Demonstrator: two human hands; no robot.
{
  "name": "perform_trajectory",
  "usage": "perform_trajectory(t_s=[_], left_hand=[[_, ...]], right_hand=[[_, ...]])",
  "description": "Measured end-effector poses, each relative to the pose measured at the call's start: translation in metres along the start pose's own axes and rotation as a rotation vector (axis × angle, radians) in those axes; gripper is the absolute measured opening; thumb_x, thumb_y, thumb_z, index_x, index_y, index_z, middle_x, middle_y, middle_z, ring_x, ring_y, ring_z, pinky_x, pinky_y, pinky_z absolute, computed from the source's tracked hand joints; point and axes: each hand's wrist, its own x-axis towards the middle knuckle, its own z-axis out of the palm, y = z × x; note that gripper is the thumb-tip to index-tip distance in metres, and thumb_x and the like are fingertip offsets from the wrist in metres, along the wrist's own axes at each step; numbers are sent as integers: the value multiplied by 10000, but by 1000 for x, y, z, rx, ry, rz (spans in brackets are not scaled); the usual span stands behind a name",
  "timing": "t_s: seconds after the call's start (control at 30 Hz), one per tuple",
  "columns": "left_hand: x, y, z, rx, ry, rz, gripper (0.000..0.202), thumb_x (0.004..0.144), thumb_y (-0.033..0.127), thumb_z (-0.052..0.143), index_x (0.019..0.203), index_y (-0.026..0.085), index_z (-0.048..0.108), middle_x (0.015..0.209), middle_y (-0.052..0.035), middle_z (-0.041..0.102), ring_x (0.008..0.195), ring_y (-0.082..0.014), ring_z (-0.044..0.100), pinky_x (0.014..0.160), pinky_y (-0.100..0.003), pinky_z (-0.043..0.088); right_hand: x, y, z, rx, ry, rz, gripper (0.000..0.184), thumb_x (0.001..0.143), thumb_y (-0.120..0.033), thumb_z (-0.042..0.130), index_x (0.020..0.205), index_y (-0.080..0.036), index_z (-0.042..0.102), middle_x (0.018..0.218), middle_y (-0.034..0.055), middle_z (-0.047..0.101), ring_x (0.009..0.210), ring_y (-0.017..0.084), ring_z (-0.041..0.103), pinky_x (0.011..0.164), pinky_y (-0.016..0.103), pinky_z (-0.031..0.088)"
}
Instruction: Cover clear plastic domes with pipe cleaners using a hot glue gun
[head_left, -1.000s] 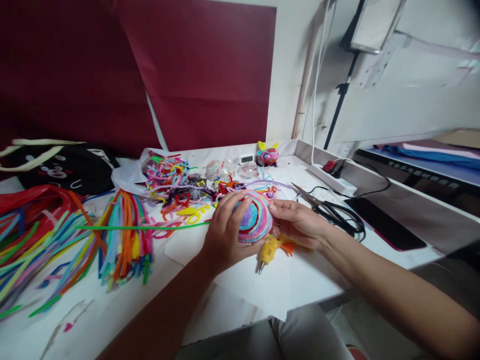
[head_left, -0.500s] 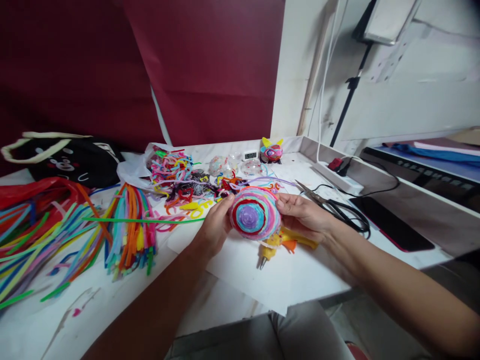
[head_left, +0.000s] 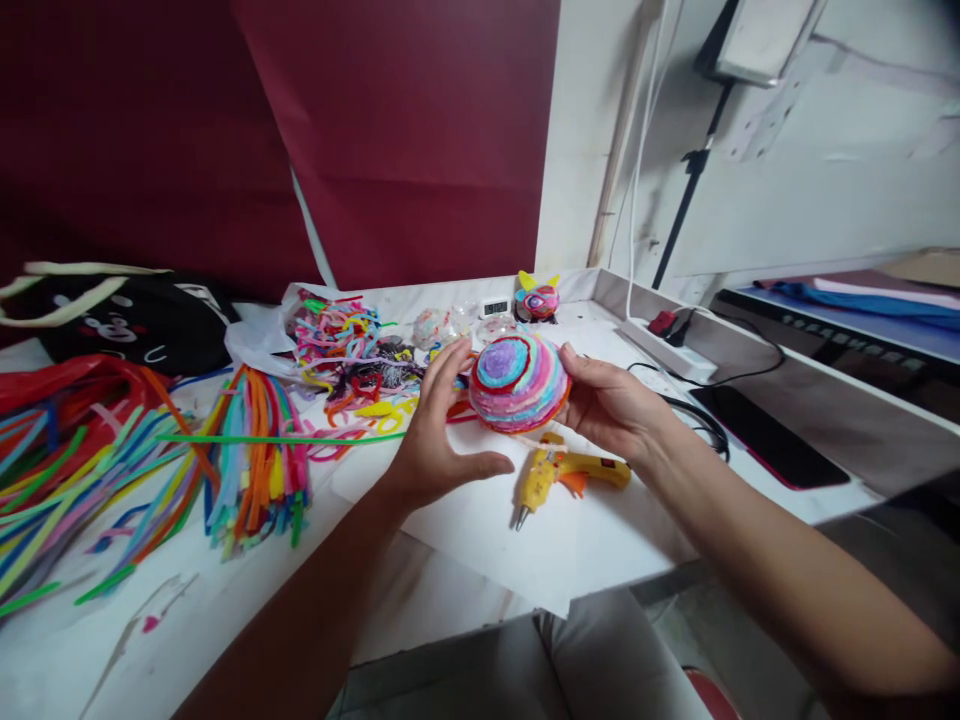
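Note:
A ball wrapped in coiled pipe cleaners of many colours (head_left: 519,383) is lifted above the white table (head_left: 480,540). My right hand (head_left: 611,408) cups it from the right and underneath. My left hand (head_left: 435,430) rests its fingertips on the ball's left side, thumb spread out below. A yellow glue gun (head_left: 562,472) lies on white paper just under the ball.
Loose pipe cleaners (head_left: 150,460) fan out at the left, and a tangle of cut pieces (head_left: 352,350) lies behind. A black bag (head_left: 127,320), a small finished figure (head_left: 538,298), a little clock (head_left: 495,307), a power strip (head_left: 667,350) and a phone (head_left: 765,435) are also on the table.
The ball has been raised and tipped so its coiled top faces up and away. My left thumb has come off it and spread out.

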Motion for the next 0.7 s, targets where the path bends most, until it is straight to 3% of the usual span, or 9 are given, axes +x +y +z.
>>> perform_trajectory(t_s=[0.17,0.33,0.47,0.7], left_hand=[[-1,-3,-1,155,-43,39,1112,579,502,874,1516,338,298,1639,-79,149,1493,-389,158,1195,-508,245],[-2,-5,1,44,-35,-20,1064,613,406,883,1509,305,318,1610,-104,255,1453,-370,297,1196,-490,268],[-2,-4,2,-27,-11,-20,1027,609,357,891,1485,271,361,1587,-119,313,1445,-361,320,1189,-469,296],[-2,3,5,-133,-5,-91,980,623,307,884,1463,274,379,1532,-97,406,1402,-340,400,1178,-437,327]], right_hand=[[-3,2,9,44,41,8,77,902,-182,634,858,-145,686,708,21,749,631,133,708,652,241,619],[-3,10,15,69,51,9,50,895,-176,644,892,-141,680,667,15,731,582,130,694,613,227,614],[-1,14,20,104,40,28,78,918,-179,615,895,-137,676,596,-5,691,487,111,641,546,209,599],[0,18,30,165,98,52,231,1000,-218,476,943,-106,670,714,61,749,640,159,726,637,264,628]])
